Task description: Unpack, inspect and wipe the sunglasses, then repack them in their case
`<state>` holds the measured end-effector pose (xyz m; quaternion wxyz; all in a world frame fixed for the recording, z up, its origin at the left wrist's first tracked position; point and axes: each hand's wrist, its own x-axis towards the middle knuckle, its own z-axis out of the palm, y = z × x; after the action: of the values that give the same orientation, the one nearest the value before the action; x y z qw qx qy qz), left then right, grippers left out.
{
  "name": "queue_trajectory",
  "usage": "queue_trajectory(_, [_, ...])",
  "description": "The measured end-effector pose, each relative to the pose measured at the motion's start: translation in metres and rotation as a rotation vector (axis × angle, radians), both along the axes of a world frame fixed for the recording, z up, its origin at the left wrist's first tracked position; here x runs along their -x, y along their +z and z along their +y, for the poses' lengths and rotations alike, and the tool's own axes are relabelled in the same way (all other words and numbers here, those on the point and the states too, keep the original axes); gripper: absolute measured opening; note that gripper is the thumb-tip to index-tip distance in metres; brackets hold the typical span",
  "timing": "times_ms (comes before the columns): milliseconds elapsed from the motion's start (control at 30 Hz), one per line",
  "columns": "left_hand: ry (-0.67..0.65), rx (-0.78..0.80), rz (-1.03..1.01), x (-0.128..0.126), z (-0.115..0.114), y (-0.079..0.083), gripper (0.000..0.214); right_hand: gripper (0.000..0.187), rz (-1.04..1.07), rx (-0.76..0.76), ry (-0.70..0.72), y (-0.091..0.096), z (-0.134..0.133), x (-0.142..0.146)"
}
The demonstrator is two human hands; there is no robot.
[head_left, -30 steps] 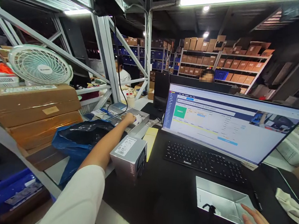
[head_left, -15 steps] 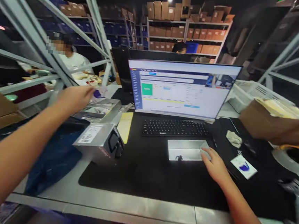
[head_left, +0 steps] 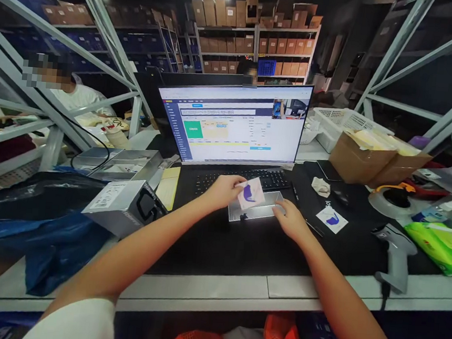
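My left hand (head_left: 224, 191) pinches a small white card with a blue mark (head_left: 251, 194) above a shallow silver tray (head_left: 257, 212) on the black desk mat. My right hand (head_left: 290, 220) rests on the tray's right edge, fingers curled against it. A black keyboard (head_left: 244, 179) lies just behind the tray, in front of a lit monitor (head_left: 233, 125). A second white card with a blue mark (head_left: 331, 219) lies on the mat to the right.
A silver product box (head_left: 122, 207) and a blue-black bag (head_left: 28, 215) sit at left. Cardboard boxes (head_left: 365, 158), a white basket (head_left: 343, 119), a barcode scanner (head_left: 395, 250) and a green packet (head_left: 439, 243) stand at right. Another person (head_left: 74, 98) sits behind the metal rack at left.
My left hand came from the metal bins at left, holding the small card, over to the silver tray. My right hand stayed on the tray. The view turned right.
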<state>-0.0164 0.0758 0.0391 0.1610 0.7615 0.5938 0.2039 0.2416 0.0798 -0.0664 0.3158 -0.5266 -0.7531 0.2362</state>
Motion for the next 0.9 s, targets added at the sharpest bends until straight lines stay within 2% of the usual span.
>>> queue_trajectory(100, [-0.025,0.009,0.047,-0.015,0.002,-0.014,0.039,0.043,0.027,0.0,-0.009,0.002,0.001,-0.001])
queue_trajectory(200, [-0.069,-0.044,0.081,-0.007,-0.028,-0.017,0.041,0.04,0.078,-0.068,-0.046,0.004,-0.001,-0.002])
queue_trajectory(333, [-0.119,0.004,0.114,0.037,-0.087,-0.023,0.038,0.026,0.185,-0.327,-0.06,0.018,-0.018,0.001])
queue_trajectory(400, [-0.079,0.042,0.108,0.065,-0.114,-0.033,0.043,0.022,0.224,-0.375,0.031,0.028,-0.032,0.005])
queue_trajectory(467, [-0.041,0.167,0.076,0.089,-0.133,-0.047,0.064,0.022,0.183,-0.273,0.185,0.034,-0.048,0.011])
queue_trajectory(533, [-0.001,0.248,0.011,0.103,-0.145,-0.065,0.078,0.022,0.052,-0.077,0.304,0.035,-0.061,0.019])
queue_trajectory(633, [0.033,0.163,-0.086,0.107,-0.154,-0.088,0.063,0.033,-0.067,0.167,0.367,0.023,-0.074,0.035])
queue_trajectory(700, [0.025,0.065,-0.117,0.103,-0.158,-0.097,0.049,0.045,0.044,0.271,0.416,0.011,-0.077,0.045])
queue_trajectory(767, [0.018,-0.016,-0.132,0.099,-0.162,-0.098,0.043,0.047,0.274,0.369,0.477,0.002,-0.079,0.052])
queue_trajectory(833, [0.028,-0.074,-0.157,0.095,-0.165,-0.093,0.044,0.044,0.532,0.446,0.521,0.0,-0.08,0.053])
queue_trajectory(900, [0.056,-0.069,-0.215,0.092,-0.167,-0.085,0.049,0.038,0.75,0.453,0.515,0.004,-0.081,0.05])
